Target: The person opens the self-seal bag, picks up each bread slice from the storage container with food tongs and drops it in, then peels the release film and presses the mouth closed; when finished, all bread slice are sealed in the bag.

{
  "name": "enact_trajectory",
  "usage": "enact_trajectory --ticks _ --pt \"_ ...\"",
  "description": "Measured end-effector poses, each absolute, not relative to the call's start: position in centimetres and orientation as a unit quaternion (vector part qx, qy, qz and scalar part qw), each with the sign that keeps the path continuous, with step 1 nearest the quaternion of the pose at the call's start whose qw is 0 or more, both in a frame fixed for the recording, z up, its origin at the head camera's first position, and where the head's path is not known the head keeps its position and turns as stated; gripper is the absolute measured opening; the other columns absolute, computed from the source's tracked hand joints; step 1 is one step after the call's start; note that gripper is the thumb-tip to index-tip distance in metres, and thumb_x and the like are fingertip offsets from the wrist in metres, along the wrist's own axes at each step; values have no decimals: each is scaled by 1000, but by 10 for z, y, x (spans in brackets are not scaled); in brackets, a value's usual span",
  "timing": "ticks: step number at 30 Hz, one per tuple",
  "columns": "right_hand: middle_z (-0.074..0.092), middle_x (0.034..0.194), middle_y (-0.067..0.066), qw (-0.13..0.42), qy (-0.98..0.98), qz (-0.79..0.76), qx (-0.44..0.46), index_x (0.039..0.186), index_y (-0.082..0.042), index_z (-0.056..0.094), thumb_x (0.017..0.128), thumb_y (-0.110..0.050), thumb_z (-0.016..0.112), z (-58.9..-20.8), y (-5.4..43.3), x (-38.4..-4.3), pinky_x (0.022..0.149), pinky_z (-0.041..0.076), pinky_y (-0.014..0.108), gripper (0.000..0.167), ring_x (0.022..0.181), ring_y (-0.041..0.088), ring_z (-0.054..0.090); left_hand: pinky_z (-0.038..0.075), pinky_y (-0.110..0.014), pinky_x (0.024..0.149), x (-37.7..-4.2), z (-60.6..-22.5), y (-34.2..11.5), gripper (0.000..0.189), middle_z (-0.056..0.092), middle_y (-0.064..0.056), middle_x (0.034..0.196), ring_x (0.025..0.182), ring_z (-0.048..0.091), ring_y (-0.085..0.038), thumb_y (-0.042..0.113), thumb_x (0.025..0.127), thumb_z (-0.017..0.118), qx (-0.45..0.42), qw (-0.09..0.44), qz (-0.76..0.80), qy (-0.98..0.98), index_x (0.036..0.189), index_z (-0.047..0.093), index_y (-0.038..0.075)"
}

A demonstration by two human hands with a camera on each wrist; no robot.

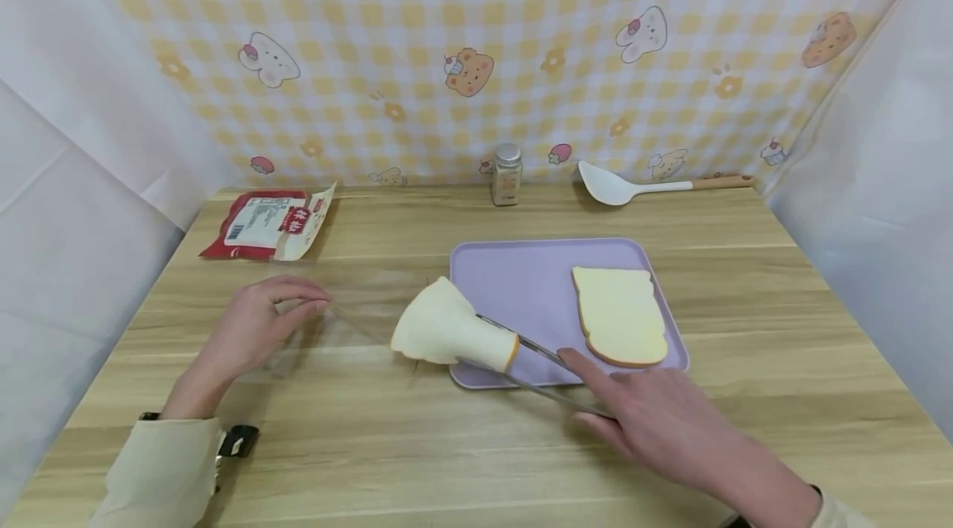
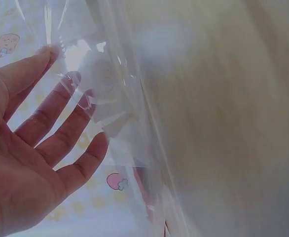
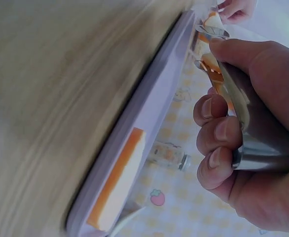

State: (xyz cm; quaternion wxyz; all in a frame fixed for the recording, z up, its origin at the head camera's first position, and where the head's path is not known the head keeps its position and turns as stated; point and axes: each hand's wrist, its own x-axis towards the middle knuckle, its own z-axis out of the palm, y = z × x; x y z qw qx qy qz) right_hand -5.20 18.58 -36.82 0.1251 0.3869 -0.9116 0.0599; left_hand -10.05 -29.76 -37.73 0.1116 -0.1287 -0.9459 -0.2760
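My left hand (image 1: 256, 321) pinches the edge of a clear plastic bag (image 2: 102, 74) between thumb and forefinger, its other fingers spread in the left wrist view. In my right hand (image 1: 663, 420) is a pair of metal tongs (image 3: 265, 143), fingers curled round its handle. The tongs squeeze a white bread slice (image 1: 447, 325) with an orange-brown crust, bunching it into a fan shape. This slice sits over the left end of a lilac tray (image 1: 506, 263), its wide end overlapping the bag in the head view. A second bread slice (image 1: 621, 317) lies flat on the tray's right side.
A red and white food packet (image 1: 264, 222), torn at one end, lies at the back left of the wooden table (image 1: 357, 462). Against the checked curtain stand a small shaker jar (image 1: 507, 176) and a white spatula (image 1: 614, 186) with a wooden handle.
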Motion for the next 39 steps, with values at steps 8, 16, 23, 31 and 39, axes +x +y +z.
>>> enact_trajectory --ticks 8,16,23,31,39 --pt "40 65 -16 135 -909 47 390 143 -26 57 85 -44 86 -364 189 -55 48 41 30 67 52 4 33 54 -23 86 -101 -378 -297 11 79 -11 111 104 71 -26 8 94 79 -128 120 -277 -945 103 83 13" --pt "35 63 -14 134 -911 21 389 142 -27 55 87 -49 84 -363 182 -54 44 37 31 65 49 7 33 52 -25 89 -100 -377 -298 11 79 -9 112 106 68 -20 11 96 79 -115 112 -274 -948 105 83 16" --pt "33 57 -12 151 -905 -3 397 138 -25 55 85 -50 84 -363 180 -51 42 29 29 66 46 9 32 55 -42 87 -99 -375 -296 11 79 -10 114 108 69 -29 12 97 77 -108 104 -273 -950 105 83 15" --pt "42 58 -7 190 -892 -20 409 145 -22 49 112 -57 37 -366 183 -48 39 26 29 50 42 11 33 52 -35 81 -100 -373 -295 11 79 -11 115 106 67 -27 13 98 76 -100 91 -272 -953 106 83 15" --pt "42 58 -8 206 -889 -26 409 147 -23 47 112 -57 8 -366 185 -48 38 24 29 63 41 11 31 51 -39 82 -101 -371 -294 12 78 -13 118 109 67 -29 15 100 74 -93 72 -277 -954 108 83 14"
